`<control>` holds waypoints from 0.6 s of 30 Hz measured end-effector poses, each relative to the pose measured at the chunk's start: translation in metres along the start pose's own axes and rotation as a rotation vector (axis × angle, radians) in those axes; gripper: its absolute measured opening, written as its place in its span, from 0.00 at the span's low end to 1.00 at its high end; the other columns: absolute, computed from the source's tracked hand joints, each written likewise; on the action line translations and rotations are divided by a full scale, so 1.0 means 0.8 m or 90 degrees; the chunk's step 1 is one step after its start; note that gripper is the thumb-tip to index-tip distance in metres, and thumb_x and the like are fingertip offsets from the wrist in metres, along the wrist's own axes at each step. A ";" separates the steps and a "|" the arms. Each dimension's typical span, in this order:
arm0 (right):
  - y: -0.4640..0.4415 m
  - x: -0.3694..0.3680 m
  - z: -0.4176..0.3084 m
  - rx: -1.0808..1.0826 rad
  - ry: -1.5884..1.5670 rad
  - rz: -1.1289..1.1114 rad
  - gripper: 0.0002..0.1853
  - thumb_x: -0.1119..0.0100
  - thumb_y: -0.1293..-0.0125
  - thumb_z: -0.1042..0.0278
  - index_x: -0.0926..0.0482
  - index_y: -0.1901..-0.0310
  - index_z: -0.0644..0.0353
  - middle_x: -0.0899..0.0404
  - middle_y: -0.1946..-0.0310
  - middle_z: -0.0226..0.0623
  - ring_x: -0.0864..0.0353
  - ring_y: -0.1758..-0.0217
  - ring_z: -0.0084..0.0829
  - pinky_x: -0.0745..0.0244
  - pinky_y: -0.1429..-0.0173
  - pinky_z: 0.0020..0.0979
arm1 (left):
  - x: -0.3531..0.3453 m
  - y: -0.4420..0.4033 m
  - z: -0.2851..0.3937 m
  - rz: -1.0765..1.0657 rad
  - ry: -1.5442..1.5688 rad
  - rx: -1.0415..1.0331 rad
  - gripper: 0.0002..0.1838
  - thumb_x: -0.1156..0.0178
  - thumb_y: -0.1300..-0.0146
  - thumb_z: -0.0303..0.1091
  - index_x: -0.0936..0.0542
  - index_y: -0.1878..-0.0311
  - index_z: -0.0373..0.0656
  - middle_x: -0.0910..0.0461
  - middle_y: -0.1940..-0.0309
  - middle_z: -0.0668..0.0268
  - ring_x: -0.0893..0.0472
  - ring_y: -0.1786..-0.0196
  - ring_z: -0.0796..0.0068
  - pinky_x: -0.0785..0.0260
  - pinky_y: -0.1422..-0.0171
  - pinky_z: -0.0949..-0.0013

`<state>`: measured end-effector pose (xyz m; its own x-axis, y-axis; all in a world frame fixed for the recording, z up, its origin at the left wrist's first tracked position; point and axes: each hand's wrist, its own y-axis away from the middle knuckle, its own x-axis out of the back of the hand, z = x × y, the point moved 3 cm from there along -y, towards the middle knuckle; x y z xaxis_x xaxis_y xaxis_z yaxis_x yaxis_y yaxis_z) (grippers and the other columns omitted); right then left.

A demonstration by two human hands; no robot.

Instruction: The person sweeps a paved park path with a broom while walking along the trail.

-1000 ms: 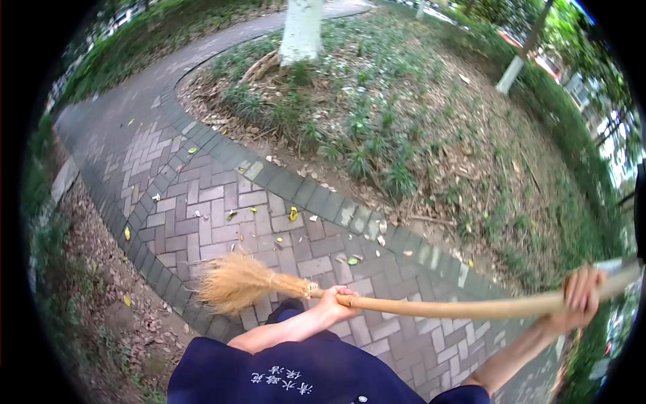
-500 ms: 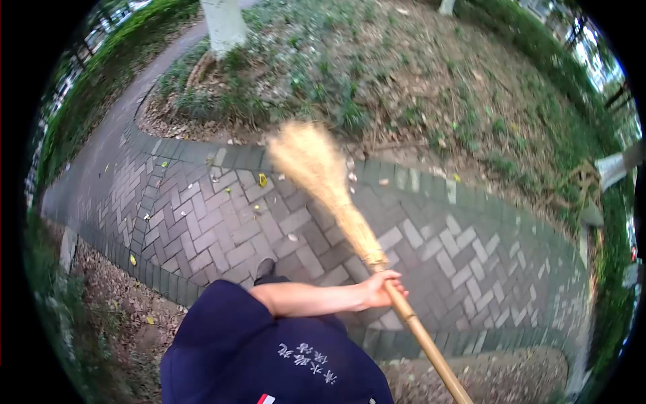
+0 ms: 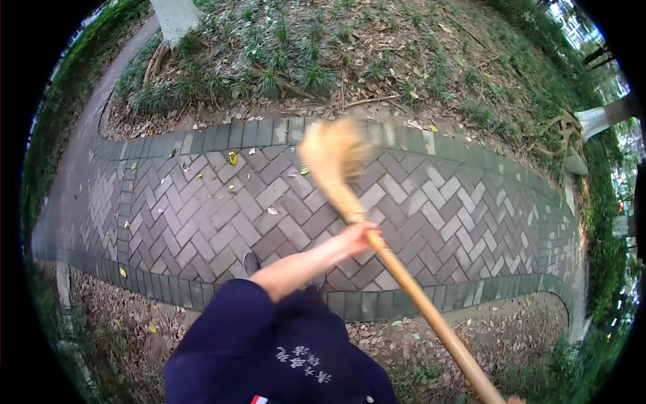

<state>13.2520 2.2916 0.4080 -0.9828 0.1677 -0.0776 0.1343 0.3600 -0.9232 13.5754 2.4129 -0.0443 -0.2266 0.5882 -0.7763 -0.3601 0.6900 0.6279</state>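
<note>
I am gripping the broom (image 3: 413, 289) with my left hand (image 3: 361, 237), fingers closing around the handle just below where the bristles (image 3: 330, 151) are bound. I am probably holding it this low down because the splayed head is easier to steer from there, while the long handle is leaving the near right end for my right hand (image 3: 515, 400). Only a sliver of that hand is showing at the bottom edge, beside the handle, so I cannot tell whether it is grasping.

The broom is slanting across the brick path (image 3: 417, 222), its head lying far and its handle running toward the near right — an angle that seems to be giving my shoe (image 3: 251, 262), off to the left, plenty of room. The bristles are showing near the far edging (image 3: 235, 138), too blurred for me to say whether they are touching it. A yellow leaf (image 3: 233, 157) is lying to their left, well apart.

My left forearm (image 3: 303, 266) is stretching out from the dark sleeve (image 3: 222, 316) toward the far right — nearly straight, as far as I am seeing.
</note>
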 end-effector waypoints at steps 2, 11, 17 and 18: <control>0.063 -0.055 -0.002 -0.325 -0.007 -0.024 0.05 0.53 0.43 0.67 0.33 0.72 0.57 0.35 0.79 0.30 0.33 0.78 0.26 0.33 0.74 0.25 | 0.127 0.050 0.077 0.042 0.043 -0.018 0.06 0.46 0.44 0.25 0.31 0.63 0.38 0.28 0.70 0.59 0.25 0.64 0.64 0.29 0.50 0.55; 0.269 -0.079 0.058 -0.908 -0.288 -0.080 0.11 0.45 0.49 0.74 0.34 0.63 0.55 0.32 0.76 0.32 0.27 0.70 0.27 0.26 0.57 0.32 | 0.233 0.245 0.254 0.376 0.271 -0.379 0.06 0.52 0.53 0.32 0.37 0.81 0.49 0.37 0.86 0.70 0.35 0.81 0.73 0.38 0.74 0.67; 0.055 0.098 0.095 -0.453 0.013 -0.082 0.05 0.52 0.50 0.68 0.31 0.76 0.58 0.33 0.78 0.32 0.32 0.72 0.30 0.33 0.61 0.36 | 0.029 0.172 0.051 0.010 0.245 -0.052 0.06 0.46 0.56 0.30 0.31 0.80 0.39 0.32 0.81 0.59 0.30 0.71 0.59 0.33 0.57 0.57; 0.008 0.126 0.075 -0.446 0.020 -0.094 0.05 0.52 0.50 0.68 0.31 0.76 0.58 0.33 0.78 0.32 0.32 0.72 0.30 0.33 0.61 0.36 | 0.000 0.156 -0.001 -0.039 0.235 0.037 0.07 0.46 0.56 0.31 0.30 0.80 0.37 0.29 0.78 0.55 0.28 0.69 0.56 0.32 0.54 0.55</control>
<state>13.1465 2.2555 0.3717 -0.9943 0.0939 0.0505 0.0598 0.8836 -0.4644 13.5298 2.4985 0.0344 -0.5213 0.3611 -0.7732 -0.3333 0.7479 0.5741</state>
